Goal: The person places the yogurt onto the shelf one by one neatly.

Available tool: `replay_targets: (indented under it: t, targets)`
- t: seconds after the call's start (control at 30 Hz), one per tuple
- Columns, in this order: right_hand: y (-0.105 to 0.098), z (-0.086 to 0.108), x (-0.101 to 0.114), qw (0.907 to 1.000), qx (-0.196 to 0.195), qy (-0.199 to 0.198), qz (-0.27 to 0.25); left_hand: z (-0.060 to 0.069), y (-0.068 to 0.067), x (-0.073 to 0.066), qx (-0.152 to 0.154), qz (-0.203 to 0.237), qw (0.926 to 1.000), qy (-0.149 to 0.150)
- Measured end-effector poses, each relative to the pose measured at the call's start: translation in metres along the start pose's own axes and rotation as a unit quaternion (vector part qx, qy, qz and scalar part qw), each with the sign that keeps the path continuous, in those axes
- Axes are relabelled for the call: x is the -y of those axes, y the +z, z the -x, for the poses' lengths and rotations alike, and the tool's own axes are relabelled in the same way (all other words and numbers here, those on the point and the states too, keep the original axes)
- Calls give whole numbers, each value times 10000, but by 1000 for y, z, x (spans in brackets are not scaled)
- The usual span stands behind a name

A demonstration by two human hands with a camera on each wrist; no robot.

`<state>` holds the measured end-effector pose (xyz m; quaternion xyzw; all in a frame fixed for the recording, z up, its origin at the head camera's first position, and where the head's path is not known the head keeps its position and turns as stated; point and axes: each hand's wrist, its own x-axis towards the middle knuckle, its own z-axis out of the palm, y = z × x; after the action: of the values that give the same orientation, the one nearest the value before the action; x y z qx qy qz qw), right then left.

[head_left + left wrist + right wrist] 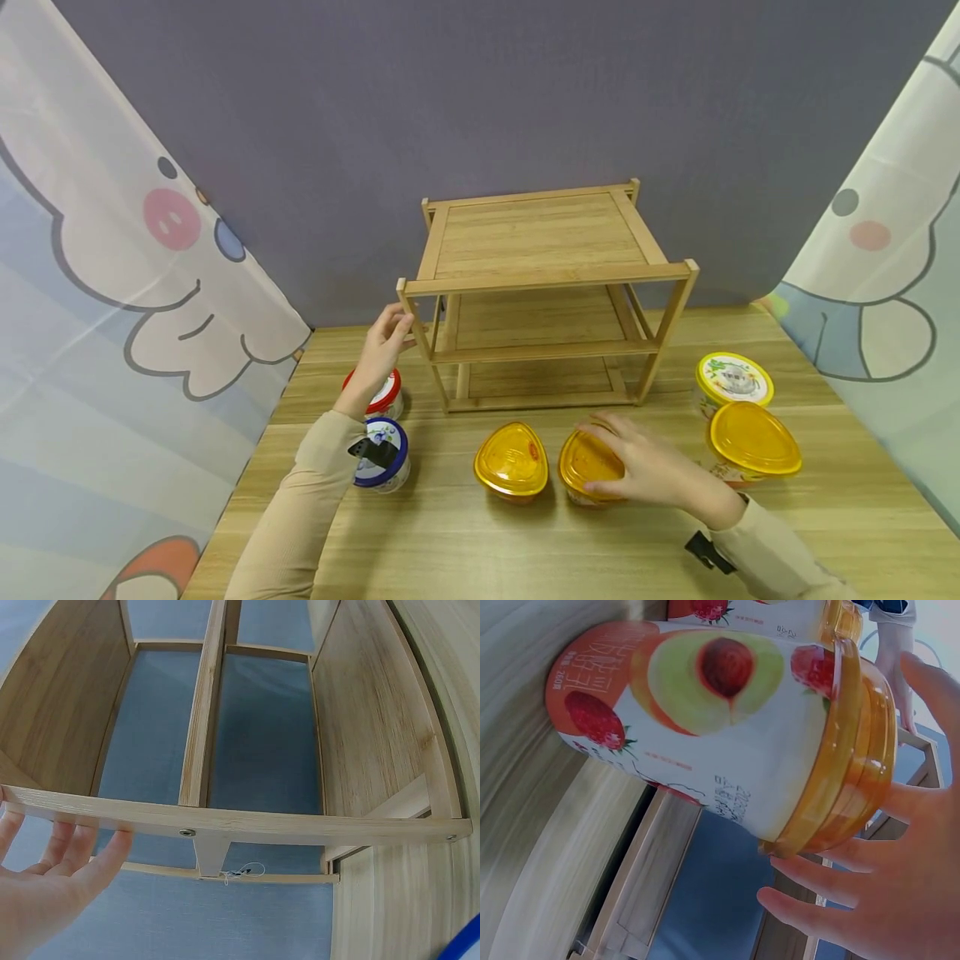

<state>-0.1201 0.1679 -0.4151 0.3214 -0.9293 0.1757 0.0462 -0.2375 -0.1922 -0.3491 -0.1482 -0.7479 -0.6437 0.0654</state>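
A three-tier wooden rack (547,275) stands at the back of the table. The left hand (384,346) is at its front left post, and in the left wrist view the fingertips of that hand (64,877) touch the post's edge. Over a tub with an orange lid (588,462), the right hand (648,467) spreads its fingers and thumb around the lid. In the right wrist view the right hand (870,877) is beside the lid of the upright tub (720,727), fingers loosely bent; firm contact cannot be told. Another orange-lidded tub (512,460) stands just left of it.
Left of the rack are a red-lidded tub (386,396) and a blue-lidded tub (384,457), partly behind the left arm. On the right stand a yellow-rimmed tub (735,379) and another orange-lidded tub (753,442). A grey backdrop (525,100) rises behind the rack.
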Motion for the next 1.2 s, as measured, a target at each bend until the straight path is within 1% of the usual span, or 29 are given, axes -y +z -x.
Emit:
replay_targets:
  t: [0.3, 0.5, 0.67, 0.9, 1.2]
  targets:
    - [7, 1, 0, 9996, 92, 90, -240, -1, 1, 1, 91, 122, 9999, 12]
    - [9, 1, 0, 9988, 248, 63, -416, 1, 2, 1, 44, 151, 9998, 94]
    - [10, 0, 1, 9978, 386, -12, -547, 2, 2, 2, 8, 145, 9999, 56]
    - [12, -2, 1, 9984, 129, -336, -439, 3, 1, 3, 35, 145, 9999, 16]
    - [12, -4, -1, 9972, -216, -668, -265, -1, 2, 1, -40, 162, 9999, -40]
